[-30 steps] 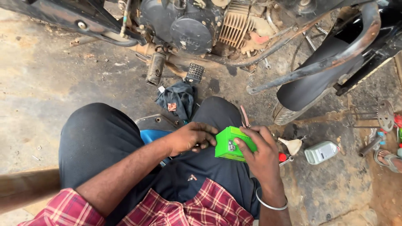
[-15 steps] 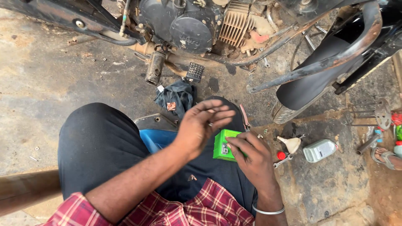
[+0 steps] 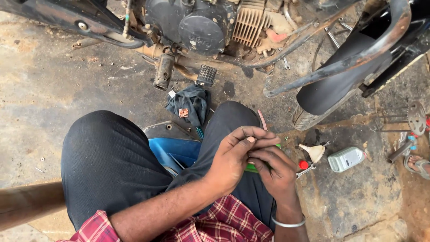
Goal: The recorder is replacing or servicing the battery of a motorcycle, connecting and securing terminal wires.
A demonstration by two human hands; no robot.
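Floor (image 3: 53,89): stained, dusty concrete, I see it across the whole frame. Lying on it: dark rag (image 3: 190,104) upper centre, just below the motorcycle engine (image 3: 201,27). Right of centre, a white funnel (image 3: 313,152), a small red cap (image 3: 303,165) and a spanner (image 3: 307,170) close together; a pale plastic bottle (image 3: 346,158) on its side just right of them. Sprocket wheel (image 3: 416,117) at far right edge. Tyre (image 3: 309,117) rests on the floor, centre right.

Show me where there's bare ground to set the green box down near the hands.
Free: the stained concrete left of the knee, below the engine, with only small bits, and the patch under the oil bottle. Crowded: right of the right hand, with funnel, red cap, spanner and tyre.
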